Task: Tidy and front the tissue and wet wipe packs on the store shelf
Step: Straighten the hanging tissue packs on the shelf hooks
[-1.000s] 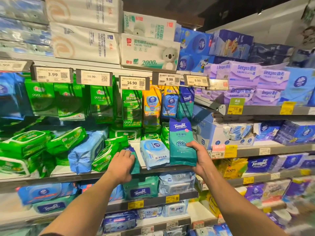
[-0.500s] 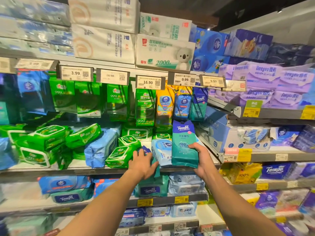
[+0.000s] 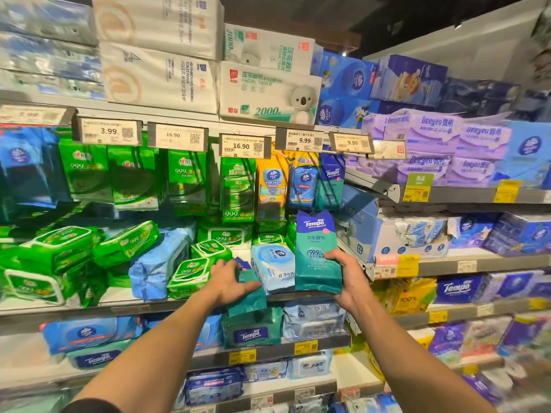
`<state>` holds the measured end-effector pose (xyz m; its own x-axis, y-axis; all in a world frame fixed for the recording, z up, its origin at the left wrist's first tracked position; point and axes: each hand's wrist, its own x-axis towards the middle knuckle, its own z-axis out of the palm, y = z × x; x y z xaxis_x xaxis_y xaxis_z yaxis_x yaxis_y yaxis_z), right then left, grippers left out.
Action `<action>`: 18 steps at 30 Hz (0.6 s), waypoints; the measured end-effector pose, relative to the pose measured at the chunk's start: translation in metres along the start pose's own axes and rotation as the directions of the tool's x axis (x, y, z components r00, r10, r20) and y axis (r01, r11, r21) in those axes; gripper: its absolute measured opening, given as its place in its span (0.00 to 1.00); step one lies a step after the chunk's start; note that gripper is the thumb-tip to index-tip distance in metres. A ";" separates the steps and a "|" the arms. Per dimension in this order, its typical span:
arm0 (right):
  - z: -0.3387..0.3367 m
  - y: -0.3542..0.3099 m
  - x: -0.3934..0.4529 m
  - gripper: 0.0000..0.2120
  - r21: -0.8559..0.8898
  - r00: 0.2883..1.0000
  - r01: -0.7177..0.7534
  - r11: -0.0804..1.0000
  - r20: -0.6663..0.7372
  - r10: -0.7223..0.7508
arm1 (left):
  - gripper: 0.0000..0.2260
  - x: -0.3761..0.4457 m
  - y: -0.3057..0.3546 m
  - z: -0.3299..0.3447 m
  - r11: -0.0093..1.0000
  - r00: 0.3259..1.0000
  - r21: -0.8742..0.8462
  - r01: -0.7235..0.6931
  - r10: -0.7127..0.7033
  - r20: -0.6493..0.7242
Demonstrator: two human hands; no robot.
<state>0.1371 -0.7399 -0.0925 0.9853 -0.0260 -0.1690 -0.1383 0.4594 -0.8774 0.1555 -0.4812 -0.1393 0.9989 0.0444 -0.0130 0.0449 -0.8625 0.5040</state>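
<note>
Store aisle seen from in front of two adjoining metal shelving units that meet at an angle. The left unit (image 3: 140, 308) carries grey shelf boards with a rail of white price labels (image 3: 108, 131) along the upper edge; the right unit (image 3: 477, 195) carries yellow price tags (image 3: 504, 190) on its shelf fronts. Above the top shelves the ceiling (image 3: 372, 13) is dark, with a small spotlight (image 3: 457, 24) mounted near a pale wall panel (image 3: 465, 46) at upper right. Light falls evenly across the shelf fronts; the lower right corner is blurred.
</note>
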 end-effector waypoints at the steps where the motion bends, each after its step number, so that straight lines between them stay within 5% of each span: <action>1: 0.000 -0.001 0.000 0.29 0.003 1.000 0.002 1.000 -0.002 -0.002 | 0.35 0.000 0.005 0.001 0.999 0.999 -0.012 0.034 -0.034 -0.020; 9: 0.005 -0.008 0.007 0.14 0.037 0.999 0.019 0.999 0.040 -0.020 | 0.47 0.012 0.043 0.000 0.933 0.954 0.213 0.290 -0.299 0.010; 18: 0.004 -0.009 0.008 0.14 0.042 0.999 0.029 0.999 0.041 -0.031 | 0.57 0.033 0.040 0.011 0.933 0.947 0.183 0.311 -0.320 0.023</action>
<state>0.1467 -0.7407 -0.0843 0.9924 -0.0035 -0.1234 -0.1055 0.4955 -0.8622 0.1900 -0.5193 -0.1289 0.9319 0.3067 -0.1940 0.3546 -0.8830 0.3075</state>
